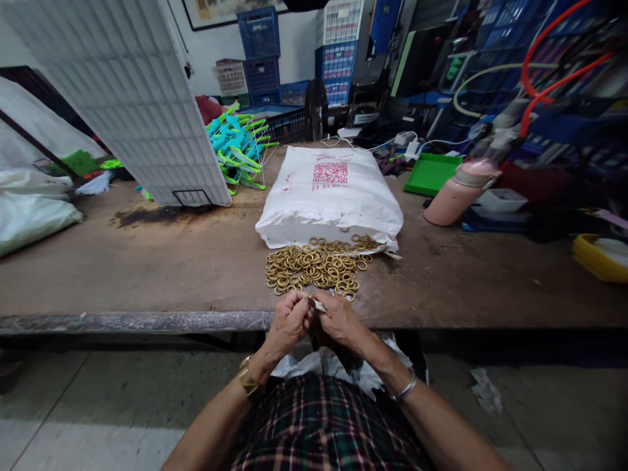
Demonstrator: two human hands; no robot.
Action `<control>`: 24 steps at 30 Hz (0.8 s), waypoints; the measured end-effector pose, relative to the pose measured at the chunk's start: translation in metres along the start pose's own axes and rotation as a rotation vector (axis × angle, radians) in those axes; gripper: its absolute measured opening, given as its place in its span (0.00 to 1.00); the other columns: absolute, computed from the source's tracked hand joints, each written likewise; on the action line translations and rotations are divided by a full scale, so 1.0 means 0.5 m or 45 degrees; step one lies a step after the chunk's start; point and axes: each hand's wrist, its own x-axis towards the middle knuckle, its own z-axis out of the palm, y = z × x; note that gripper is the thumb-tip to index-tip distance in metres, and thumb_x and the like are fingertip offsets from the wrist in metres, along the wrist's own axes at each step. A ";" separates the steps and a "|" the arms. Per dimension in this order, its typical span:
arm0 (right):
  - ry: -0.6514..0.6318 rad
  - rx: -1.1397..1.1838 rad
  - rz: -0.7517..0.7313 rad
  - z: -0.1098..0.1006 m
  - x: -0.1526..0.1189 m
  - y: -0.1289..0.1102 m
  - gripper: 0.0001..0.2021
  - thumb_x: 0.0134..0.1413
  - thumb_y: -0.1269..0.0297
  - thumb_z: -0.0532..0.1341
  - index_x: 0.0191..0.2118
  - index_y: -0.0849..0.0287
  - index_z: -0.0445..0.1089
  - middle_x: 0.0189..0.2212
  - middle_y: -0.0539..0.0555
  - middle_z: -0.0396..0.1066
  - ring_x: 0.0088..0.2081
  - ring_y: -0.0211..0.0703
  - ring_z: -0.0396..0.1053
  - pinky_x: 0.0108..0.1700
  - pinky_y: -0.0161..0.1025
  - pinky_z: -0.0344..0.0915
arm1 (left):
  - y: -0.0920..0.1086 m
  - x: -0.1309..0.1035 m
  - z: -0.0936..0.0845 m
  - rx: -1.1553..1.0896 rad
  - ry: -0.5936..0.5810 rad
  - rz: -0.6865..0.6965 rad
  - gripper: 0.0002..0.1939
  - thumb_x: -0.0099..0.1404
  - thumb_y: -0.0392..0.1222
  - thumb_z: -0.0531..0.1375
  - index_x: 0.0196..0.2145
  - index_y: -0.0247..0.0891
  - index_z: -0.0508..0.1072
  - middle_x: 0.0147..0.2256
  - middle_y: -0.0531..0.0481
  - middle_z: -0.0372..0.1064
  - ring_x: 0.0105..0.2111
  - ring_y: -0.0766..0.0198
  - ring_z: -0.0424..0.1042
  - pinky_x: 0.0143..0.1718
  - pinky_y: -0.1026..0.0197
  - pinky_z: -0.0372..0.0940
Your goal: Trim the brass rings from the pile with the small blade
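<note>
A heap of brass-coloured rings (316,267) lies near the front edge of the brown table (196,275). Behind it a white sack (343,190) with red print lies flat, and several rings sit at its mouth. My left hand (289,320) is closed just in front of the heap, its fingertips pinching something small that I cannot make out. My right hand (341,319) meets it from the right, closed on a small pale metal tool (318,305) that points toward the left fingertips. Part of the tool is hidden by the fingers.
At the left stands a tall white ribbed panel (132,98), with green and turquoise plastic pieces (240,147) behind it. A pink bottle (456,196), a green tray (432,173) and a yellow container (601,258) are on the right. White plastic material (324,366) lies by my lap.
</note>
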 end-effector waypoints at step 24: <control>-0.040 -0.498 0.238 0.015 0.022 -0.009 0.11 0.49 0.73 0.50 0.38 0.59 0.64 0.30 0.55 0.72 0.31 0.41 0.68 0.30 0.35 0.50 | -0.097 -0.067 -0.037 -0.439 -0.169 -0.733 0.10 0.52 0.43 0.59 0.26 0.34 0.64 0.16 0.58 0.57 0.13 0.75 0.53 0.12 0.72 0.40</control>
